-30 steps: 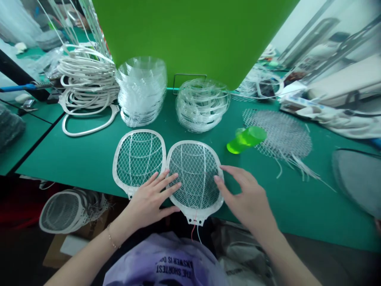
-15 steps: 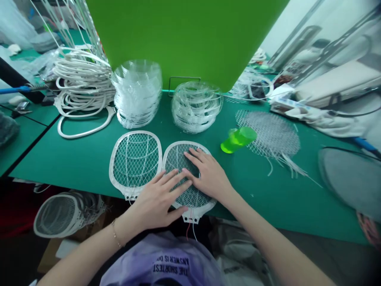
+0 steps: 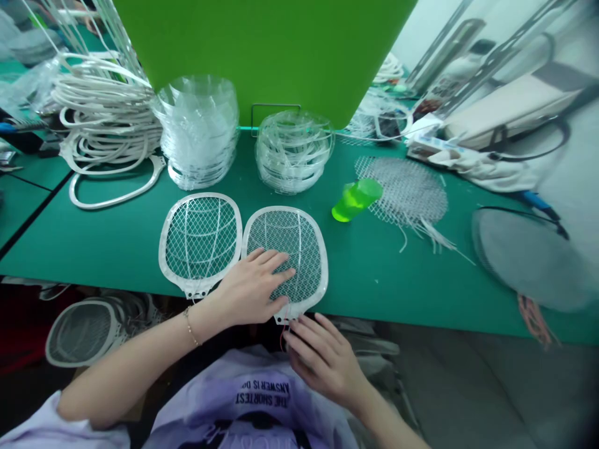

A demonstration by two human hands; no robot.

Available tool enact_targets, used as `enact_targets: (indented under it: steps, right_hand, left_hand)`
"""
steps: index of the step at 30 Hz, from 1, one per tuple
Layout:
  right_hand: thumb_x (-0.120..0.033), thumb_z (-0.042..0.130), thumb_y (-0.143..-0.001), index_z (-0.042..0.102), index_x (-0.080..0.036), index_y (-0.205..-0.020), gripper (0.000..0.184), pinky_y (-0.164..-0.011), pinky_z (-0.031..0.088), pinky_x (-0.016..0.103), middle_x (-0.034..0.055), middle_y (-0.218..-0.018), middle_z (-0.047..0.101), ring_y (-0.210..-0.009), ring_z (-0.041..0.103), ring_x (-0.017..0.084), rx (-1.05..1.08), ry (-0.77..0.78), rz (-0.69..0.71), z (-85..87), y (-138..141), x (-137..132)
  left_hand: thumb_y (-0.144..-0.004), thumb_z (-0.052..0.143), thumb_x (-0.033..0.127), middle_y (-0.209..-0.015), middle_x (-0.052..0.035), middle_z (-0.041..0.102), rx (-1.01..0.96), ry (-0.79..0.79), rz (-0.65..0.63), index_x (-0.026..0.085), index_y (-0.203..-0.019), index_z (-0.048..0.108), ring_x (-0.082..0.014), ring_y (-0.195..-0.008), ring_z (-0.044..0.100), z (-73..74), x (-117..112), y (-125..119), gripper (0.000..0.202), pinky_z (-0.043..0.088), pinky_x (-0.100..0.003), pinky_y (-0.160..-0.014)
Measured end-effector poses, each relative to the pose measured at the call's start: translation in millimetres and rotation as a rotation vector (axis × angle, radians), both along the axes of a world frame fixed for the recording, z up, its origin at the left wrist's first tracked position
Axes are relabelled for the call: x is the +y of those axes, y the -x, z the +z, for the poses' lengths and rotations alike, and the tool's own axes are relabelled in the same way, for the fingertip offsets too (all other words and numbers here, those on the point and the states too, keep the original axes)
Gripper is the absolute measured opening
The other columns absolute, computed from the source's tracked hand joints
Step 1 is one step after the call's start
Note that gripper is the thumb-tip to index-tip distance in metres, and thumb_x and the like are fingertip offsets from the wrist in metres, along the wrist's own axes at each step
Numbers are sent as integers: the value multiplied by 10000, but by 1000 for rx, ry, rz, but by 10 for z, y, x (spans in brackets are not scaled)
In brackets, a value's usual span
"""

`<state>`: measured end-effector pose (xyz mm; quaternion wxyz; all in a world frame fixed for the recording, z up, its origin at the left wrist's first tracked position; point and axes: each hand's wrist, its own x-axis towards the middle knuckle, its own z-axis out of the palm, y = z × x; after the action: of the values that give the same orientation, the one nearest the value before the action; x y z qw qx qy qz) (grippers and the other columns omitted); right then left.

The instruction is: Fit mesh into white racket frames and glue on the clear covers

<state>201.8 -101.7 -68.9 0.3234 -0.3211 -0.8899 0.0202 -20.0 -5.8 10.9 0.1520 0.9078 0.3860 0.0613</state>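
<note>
Two white racket-shaped frames with wire mesh lie side by side at the near edge of the green table (image 3: 93, 243). My left hand (image 3: 253, 287) lies flat, fingers spread, on the lower left of the right frame (image 3: 292, 243). The left frame (image 3: 200, 240) is untouched beside it. My right hand (image 3: 322, 358) is below the table edge, at the right frame's neck, where thin red and white wires hang down; its fingers are loosely curled near the wires, and whether they pinch one is unclear.
Behind stand two stacks of clear plastic frames (image 3: 199, 131) (image 3: 294, 149), a pile of white rims (image 3: 100, 118), a green panel (image 3: 262, 50), a tipped green cup (image 3: 355, 198), loose mesh sheets (image 3: 405, 193) and a grey mesh disc (image 3: 528, 259). Finished frames (image 3: 87, 330) lie under the table.
My right hand left the mesh of the right frame and dropped below the table edge to its neck. The left hand slid further onto that frame. The view shifted.
</note>
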Motion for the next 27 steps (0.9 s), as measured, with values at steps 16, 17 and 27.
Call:
enact_targets:
  steps: [16,17,27]
  right_hand:
    - [-26,671,-854,585,-210,-1389,572,-845,659,347,73,-1041,776,-980,744,236,305,14,-95,-154,340,-83]
    - [-26,670,-855,603,-218,-1369,552,-836,661,346,69,-1028,778,-969,746,235,305,14,-96,-145,344,-85]
    - [-14,620,-880,710,-145,-1089,263,-805,653,335,103,-947,773,-948,742,225,264,-8,-16,35,366,-1]
  left_hand:
    - [-704,762,396,-1276,-118,566,1,139,19,171,-1193,592,-319,-1164,533,81,71,-87,565,512,-446,-958]
    - [-698,767,399,-1267,-114,565,-2,139,17,171,-1191,590,-315,-1158,530,81,72,-90,572,508,-444,-963]
    - [-688,748,357,-1196,-97,556,23,154,51,169,-1181,572,-292,-1054,531,96,73,-121,556,546,-400,-817]
